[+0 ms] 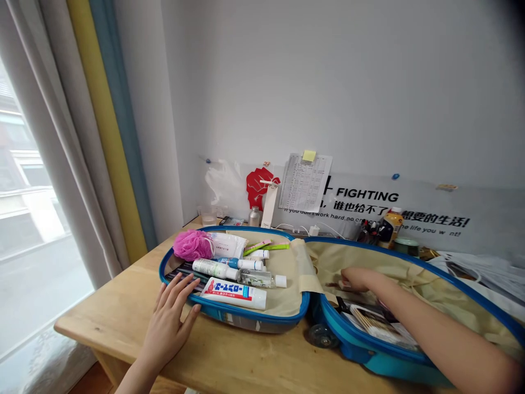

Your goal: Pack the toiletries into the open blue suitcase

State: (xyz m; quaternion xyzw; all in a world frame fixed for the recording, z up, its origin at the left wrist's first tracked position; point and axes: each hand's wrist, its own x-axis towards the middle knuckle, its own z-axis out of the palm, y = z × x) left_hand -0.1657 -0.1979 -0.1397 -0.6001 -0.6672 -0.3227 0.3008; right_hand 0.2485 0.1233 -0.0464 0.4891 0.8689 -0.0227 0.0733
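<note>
A small blue-rimmed suitcase [305, 312] lies open on the desk, with a beige lining. My left hand [174, 309] is open, its fingers spread over the front left rim of the left half. Near it lie a toothpaste tube [235, 294], a clear bottle [256, 278], a white spray bottle [213, 268] and a pink bath puff [192, 244]. My right hand [357, 279] reaches down into the right half, its fingers curled together near the hinge; a small brownish thing shows at the fingertips, too hidden to name. Below that wrist sits a pack of cotton swabs [369, 320].
The wooden desk [123, 295] stands against a wall. Behind the suitcase are a white lamp [269, 205], a small metal bottle [254, 216], a power strip with a charger [314, 231], an orange-labelled bottle [390, 227] and a lidded jar [407, 246]. Curtains [82, 137] hang left.
</note>
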